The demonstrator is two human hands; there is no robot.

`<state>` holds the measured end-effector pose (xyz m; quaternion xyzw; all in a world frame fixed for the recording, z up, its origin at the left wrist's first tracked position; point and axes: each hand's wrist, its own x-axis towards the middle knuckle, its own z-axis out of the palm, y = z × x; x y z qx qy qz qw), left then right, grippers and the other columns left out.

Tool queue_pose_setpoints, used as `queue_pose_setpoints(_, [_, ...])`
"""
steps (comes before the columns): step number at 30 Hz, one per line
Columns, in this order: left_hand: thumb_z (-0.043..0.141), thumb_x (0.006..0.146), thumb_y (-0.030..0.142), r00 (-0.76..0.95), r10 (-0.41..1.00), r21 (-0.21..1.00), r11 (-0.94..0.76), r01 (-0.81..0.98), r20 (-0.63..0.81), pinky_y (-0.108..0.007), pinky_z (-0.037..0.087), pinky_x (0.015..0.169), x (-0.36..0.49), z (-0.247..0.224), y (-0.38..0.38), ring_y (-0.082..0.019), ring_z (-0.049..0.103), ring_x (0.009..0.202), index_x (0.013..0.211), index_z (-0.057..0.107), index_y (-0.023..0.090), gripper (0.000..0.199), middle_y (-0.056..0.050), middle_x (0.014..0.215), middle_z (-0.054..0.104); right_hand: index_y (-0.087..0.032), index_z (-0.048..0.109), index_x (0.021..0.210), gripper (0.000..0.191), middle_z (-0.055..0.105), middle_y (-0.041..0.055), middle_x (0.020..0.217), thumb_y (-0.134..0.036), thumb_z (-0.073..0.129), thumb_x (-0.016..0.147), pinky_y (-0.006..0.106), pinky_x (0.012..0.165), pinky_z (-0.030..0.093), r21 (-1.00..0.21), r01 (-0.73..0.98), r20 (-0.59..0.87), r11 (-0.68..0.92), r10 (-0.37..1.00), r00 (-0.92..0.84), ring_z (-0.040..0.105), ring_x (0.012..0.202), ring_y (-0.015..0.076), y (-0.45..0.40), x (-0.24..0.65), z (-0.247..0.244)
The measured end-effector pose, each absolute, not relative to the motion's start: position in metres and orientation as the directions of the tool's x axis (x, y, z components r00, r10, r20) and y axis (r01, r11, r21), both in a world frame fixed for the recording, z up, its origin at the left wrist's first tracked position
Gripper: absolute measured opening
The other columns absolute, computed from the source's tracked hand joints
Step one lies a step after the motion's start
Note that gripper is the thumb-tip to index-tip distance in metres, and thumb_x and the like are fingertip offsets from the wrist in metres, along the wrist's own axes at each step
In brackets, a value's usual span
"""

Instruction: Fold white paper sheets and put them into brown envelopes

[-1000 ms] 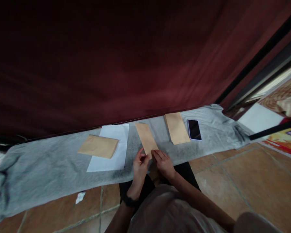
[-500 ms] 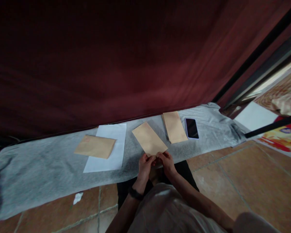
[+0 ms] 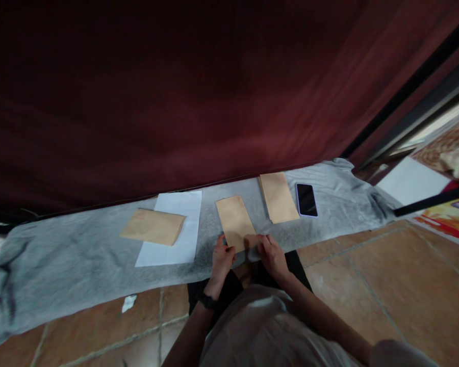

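A brown envelope (image 3: 236, 221) lies on the grey cloth (image 3: 87, 255) in front of me, its near end between my hands. My left hand (image 3: 222, 259) pinches its near left corner. At the near right edge, my right hand (image 3: 271, 255) has thumb and fingers closed on the same envelope. To the right lies a small stack of brown envelopes (image 3: 279, 198). On the left another brown envelope (image 3: 153, 226) rests partly over white paper sheets (image 3: 189, 219).
A phone (image 3: 306, 200) lies right of the stack. Dark red fabric (image 3: 214, 102) rises behind the cloth-covered surface. A dark bar (image 3: 436, 200) and a printed box (image 3: 451, 216) are at the right. A white scrap (image 3: 129, 303) is on the tiled floor.
The middle envelope has turned to lie straighter toward me. My hands have moved apart, from the middle of its near edge to its two sides. The view has shifted slightly.
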<state>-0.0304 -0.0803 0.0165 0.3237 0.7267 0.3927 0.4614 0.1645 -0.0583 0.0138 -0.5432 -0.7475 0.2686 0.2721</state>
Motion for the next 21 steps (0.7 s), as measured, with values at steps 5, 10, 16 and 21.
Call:
queue_pose_setpoints(5, [0.057,0.091,0.024,-0.431,0.850,0.690,0.508,0.515,-0.304,-0.028,0.051,0.065,-0.031,0.031,-0.089,-0.019,0.069,0.067,0.138,0.051,0.019,0.048,-0.004,0.082,0.074,-0.022,0.039,0.154,0.054,0.049,0.0120,0.153,-0.023,0.046,0.101,0.049,0.117,0.036,-0.382,0.647,0.204,0.660,0.743,-0.637,0.043,0.141,0.0274,-0.070,0.166,0.013])
queue_pose_setpoints(10, [0.043,0.101,0.028,-0.187,0.981,0.470,0.143,0.871,0.049,-0.042,0.048,0.102,-0.023,0.038,-0.077,-0.028,0.062,0.120,0.133,0.060,0.018,0.037,-0.015,0.127,0.067,-0.020,0.030,0.159,0.059,0.036,0.0111,0.162,-0.028,0.046,0.103,0.051,0.121,0.028,-0.285,0.663,0.182,0.693,0.718,-0.672,0.035,0.147,0.0274,-0.075,0.167,0.000])
queue_pose_setpoints(16, [0.037,0.102,0.032,0.110,0.989,0.335,-0.139,0.932,0.104,-0.048,0.027,0.123,-0.005,0.013,-0.014,-0.028,0.029,0.152,0.151,0.041,0.007,0.055,-0.016,0.160,0.040,-0.018,0.037,0.156,0.056,0.040,0.0110,0.160,-0.024,0.048,0.101,0.050,0.122,0.027,-0.256,0.672,0.222,0.695,0.719,-0.659,0.038,0.147,0.0279,-0.075,0.167,-0.003])
queue_pose_setpoints(21, [0.034,0.103,0.037,0.095,0.992,0.267,-0.115,0.957,0.086,-0.045,0.023,0.125,-0.007,0.001,0.020,-0.026,0.025,0.154,0.155,0.035,0.006,0.060,-0.016,0.162,0.035,-0.021,0.030,0.159,0.061,0.038,0.0097,0.161,-0.024,0.048,0.101,0.048,0.122,0.027,-0.246,0.676,0.231,0.694,0.720,-0.655,0.039,0.146,0.0265,-0.075,0.166,-0.005])
